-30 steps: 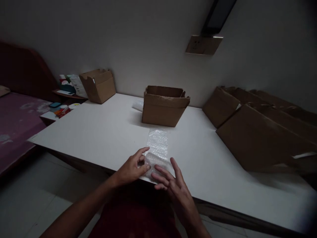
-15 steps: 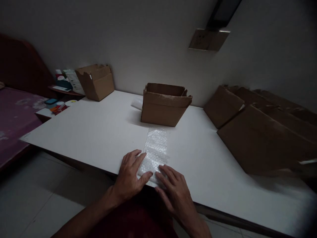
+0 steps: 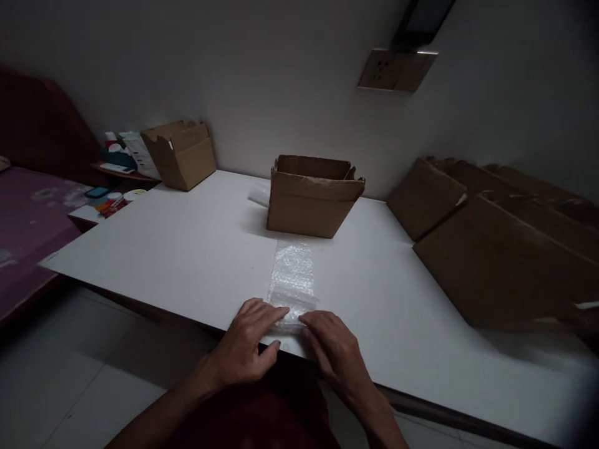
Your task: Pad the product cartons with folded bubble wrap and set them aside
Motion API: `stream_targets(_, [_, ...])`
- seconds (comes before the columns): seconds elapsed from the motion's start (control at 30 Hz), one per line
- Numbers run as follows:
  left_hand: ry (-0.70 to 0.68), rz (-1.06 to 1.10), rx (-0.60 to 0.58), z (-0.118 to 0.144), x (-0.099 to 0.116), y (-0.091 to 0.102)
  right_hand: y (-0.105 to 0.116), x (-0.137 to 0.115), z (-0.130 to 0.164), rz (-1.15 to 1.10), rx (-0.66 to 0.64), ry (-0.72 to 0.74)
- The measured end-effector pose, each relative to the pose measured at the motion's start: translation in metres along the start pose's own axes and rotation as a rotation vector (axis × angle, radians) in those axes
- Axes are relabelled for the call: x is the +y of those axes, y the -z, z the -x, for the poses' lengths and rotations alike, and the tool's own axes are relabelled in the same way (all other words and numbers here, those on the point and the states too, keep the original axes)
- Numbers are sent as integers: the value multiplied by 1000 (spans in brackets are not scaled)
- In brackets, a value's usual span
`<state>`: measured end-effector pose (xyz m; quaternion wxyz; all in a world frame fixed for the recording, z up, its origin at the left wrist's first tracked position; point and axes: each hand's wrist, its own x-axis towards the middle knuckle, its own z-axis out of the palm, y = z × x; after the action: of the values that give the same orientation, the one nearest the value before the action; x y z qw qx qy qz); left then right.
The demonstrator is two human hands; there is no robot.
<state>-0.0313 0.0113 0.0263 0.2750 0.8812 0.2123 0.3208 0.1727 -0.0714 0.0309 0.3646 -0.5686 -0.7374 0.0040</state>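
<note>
Two hands, left hand (image 3: 248, 349) and right hand (image 3: 334, 352), pressed flat and open-fingered on near end of bubble wrap strip (image 3: 291, 280) at desk's (image 3: 178, 249) near edge, long axis toward open cardboard box (image 3: 311, 196).

Dim room with a white table set against a pale wall

A bare, pale wall (image 3: 262, 68) is seen behind the white table (image 3: 178, 249), with a socket plate (image 3: 395, 70) mounted high on it. Light floor tiles (image 3: 70, 374) are shown below, and a bed (image 3: 32, 212) with purple bedding is placed at the left.
</note>
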Motion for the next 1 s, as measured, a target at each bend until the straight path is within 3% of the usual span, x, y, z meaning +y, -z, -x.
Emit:
stream_targets(0.13, [221, 98, 43, -4, 6, 1, 1, -1, 3, -102, 22, -177])
stream_targets(0.23, [335, 129, 76, -14, 3, -4, 5, -2, 10, -17, 124, -185])
stream_targets(0.33, [269, 73, 134, -24, -4, -12, 9, -2, 14, 123, 150, -55])
stream_targets(0.43, [184, -42, 179, -30, -9, -16, 9, -1, 10, 227, 36, 42])
stream_targets(0.53, [94, -96, 203, -26, -8, -13, 4, 0, 4, 237, -25, 36])
stream_targets(0.63, [16, -32, 130, -16, -3, -3, 3, 0, 3, 103, 11, -20])
stream_targets(0.73, [90, 51, 57, -11, 2, 5, 7, -2, 9, -11, 12, -111])
stream_targets(0.8, [161, 59, 54, -13, 1, 6, 10, -3, 12, 26, 38, -128])
stream_targets(0.9, [223, -32, 78, -21, -6, 1, 10, -1, 13, 146, 75, -74])
stream_targets(1.0, [220, -96, 123, -24, -13, -4, 4, 1, 7, 193, -34, -12])
